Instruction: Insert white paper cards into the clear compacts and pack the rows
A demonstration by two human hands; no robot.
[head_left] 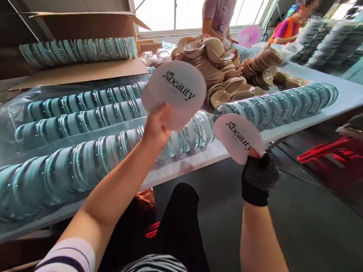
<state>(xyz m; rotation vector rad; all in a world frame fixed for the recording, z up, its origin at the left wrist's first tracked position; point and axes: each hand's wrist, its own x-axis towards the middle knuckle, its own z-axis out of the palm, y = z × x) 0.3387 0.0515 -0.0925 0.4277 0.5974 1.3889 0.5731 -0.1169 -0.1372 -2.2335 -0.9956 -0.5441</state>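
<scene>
My bare left hand (158, 125) pinches the lower edge of a round pale pink card (175, 87) printed with "beauty" in black script. In my right hand (261, 171), which wears a black dotted glove with the fingertips exposed, is a second matching card (234, 137), gripped at its right edge and tilted. Both cards are held up above the table's near edge. Behind and below the left one runs a long row of nested clear plastic containers (58, 176), and another such row (279, 103) lies beyond the right one.
Tan bowl-shaped pieces (209, 67) are heaped mid-table. More clear rows (79, 127) lie at left beside an open cardboard box (85, 68). Two people stand or sit across the table. A red stool (330, 152) is at right.
</scene>
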